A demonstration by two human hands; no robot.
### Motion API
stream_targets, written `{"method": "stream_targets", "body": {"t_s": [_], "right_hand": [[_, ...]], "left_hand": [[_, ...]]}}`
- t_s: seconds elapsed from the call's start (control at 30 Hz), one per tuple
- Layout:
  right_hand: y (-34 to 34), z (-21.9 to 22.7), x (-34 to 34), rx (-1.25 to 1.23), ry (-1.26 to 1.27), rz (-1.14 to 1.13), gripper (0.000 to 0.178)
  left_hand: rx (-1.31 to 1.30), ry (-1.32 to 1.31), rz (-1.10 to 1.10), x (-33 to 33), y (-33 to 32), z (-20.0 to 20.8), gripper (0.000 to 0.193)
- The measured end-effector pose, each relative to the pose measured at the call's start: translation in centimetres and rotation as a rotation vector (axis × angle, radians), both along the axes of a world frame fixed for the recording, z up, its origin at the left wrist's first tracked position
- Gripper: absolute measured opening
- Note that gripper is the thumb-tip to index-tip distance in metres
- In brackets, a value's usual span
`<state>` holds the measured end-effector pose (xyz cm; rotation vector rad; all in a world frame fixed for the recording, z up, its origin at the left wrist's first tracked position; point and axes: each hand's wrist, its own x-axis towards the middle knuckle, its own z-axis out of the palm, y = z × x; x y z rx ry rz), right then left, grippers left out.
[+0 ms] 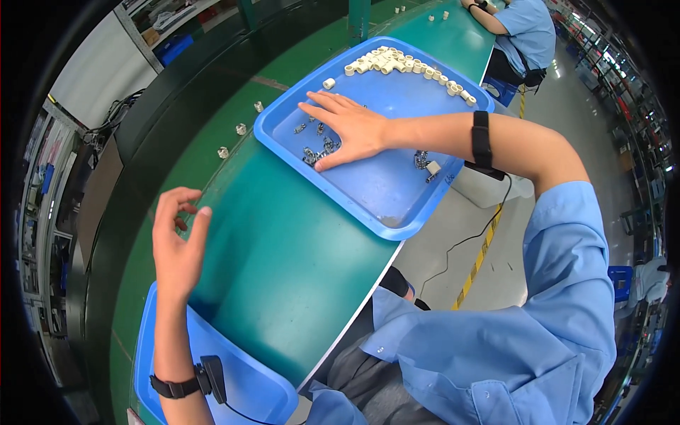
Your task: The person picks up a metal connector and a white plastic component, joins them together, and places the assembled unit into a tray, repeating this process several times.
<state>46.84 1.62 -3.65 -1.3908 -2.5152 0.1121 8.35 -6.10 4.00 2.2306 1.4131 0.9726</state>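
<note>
My right hand (pixel 350 131) reaches across a blue tray (pixel 333 190), palm down with fingers spread, and appears to hold nothing. Small dark metal pieces (pixel 309 157) lie beside and partly under its thumb and palm; whether the hand touches them I cannot tell. More metal pieces (pixel 421 160), with a cream one among them, sit beneath my right forearm. Cream-coloured short tubular parts (pixel 389 65) are gathered along the tray's far side, and a single cream part (pixel 329 83) lies near my fingertips. My left hand (pixel 178 244) hovers by the table's left edge, fingers loosely curled, thumb apart, nothing visible inside.
A second blue tray (pixel 244 358) is at the lower left, under my left forearm. Several small pieces (pixel 241 129) stand in a row left of the first tray. A co-worker in a blue shirt (pixel 528 32) sits at the green table's (pixel 283 262) far end. Cables run from my wristbands.
</note>
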Motion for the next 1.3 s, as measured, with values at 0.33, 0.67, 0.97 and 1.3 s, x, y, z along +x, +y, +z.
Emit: {"method": "stream_targets", "body": {"t_s": [0.33,0.67,0.97,1.3], "right_hand": [[2.4,0.3,-1.2,0.033,0.089,0.412,0.042],[2.0,0.4,-1.5,0.197,0.052,0.470,0.022],[2.0,4.7,-3.0,0.161,0.343,0.341,0.018],[-3.8,3.6,-12.2,-0.057,0.136,0.613,0.028]], "left_hand": [[0.010,0.066,-0.056,-1.0,-8.8,2.8,0.014],[-0.048,0.019,-0.040,-1.7,-12.6,3.2,0.005],[-0.058,0.018,-0.107,-1.8,-13.6,3.1,0.003],[-0.029,0.021,-0.143,-0.6,-13.9,2.8,0.005]]}}
